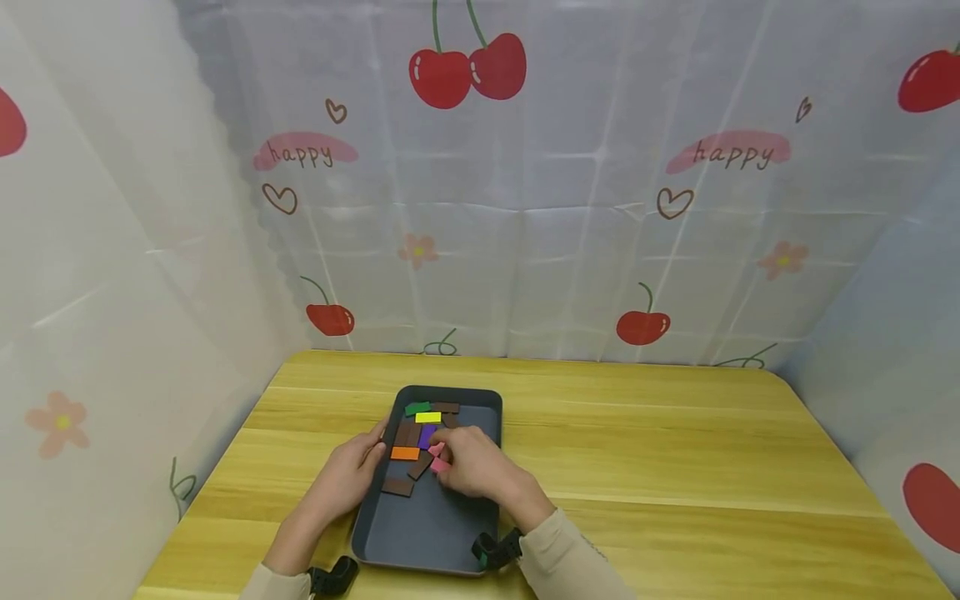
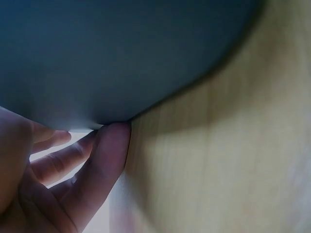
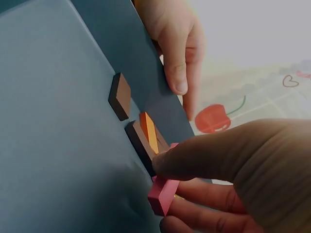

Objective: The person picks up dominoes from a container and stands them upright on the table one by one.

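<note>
A dark grey rectangular tray (image 1: 420,542) lies on the table and holds several thin rectangular blocks. My left hand (image 1: 348,475) rests against the tray's left side, its fingers along the outer wall; in the left wrist view a fingertip (image 2: 114,138) touches the tray's lower edge. Over the middle of the tray, my right hand (image 1: 476,467) pinches a pink block (image 3: 163,194) between thumb and fingers. Around it lie brown blocks (image 1: 397,487), an orange block (image 1: 405,453), a purple block (image 1: 427,436), a yellow block (image 1: 428,417) and a green block (image 1: 417,408).
The wooden table (image 1: 675,467) extends to both sides of the tray. A curtain (image 1: 510,250) printed with cherries and hearts hangs along the table's back edge, with more printed sheeting at the sides. Black straps with small devices (image 1: 495,550) sit at both wrists.
</note>
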Motion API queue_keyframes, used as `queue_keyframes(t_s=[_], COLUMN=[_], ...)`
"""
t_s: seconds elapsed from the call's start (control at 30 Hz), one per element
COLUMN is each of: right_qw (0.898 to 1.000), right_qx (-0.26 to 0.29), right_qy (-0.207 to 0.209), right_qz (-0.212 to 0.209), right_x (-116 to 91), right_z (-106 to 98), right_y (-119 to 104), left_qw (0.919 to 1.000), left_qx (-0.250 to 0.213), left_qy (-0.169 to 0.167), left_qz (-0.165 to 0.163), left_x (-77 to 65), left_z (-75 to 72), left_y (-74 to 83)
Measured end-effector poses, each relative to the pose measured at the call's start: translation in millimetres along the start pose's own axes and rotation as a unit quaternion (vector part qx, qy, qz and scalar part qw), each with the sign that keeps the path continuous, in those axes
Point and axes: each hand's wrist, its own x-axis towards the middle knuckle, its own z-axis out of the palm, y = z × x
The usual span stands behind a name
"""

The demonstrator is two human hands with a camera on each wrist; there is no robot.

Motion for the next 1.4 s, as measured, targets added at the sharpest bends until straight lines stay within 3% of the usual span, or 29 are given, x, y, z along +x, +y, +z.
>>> queue_keyframes(t_s=[0.53, 0.8, 1.07, 1.4], right_qw=[0.994, 0.986, 0.977, 0.965], right_qx=[0.108, 0.163, 0.203, 0.238], right_qy=[0.006, 0.024, 0.06, 0.107], right_qz=[-0.008, -0.016, 0.016, 0.035], right_x=[-17, -30, -48, -56], right_z=[-25, -36, -49, -56], right_y=[16, 38, 62, 93], left_qw=[1.0, 0.9999, 0.9998, 0.9999], left_qx=[-0.003, -0.008, -0.014, -0.011], left_qy=[-0.007, -0.008, -0.012, -0.009], left_qz=[0.0, -0.004, -0.002, 0.003], left_x=[2.3, 2.6, 1.5, 0.9], left_z=[-1.4, -1.1, 0.2, -0.4], left_y=[-1.9, -2.5, -2.8, -2.0])
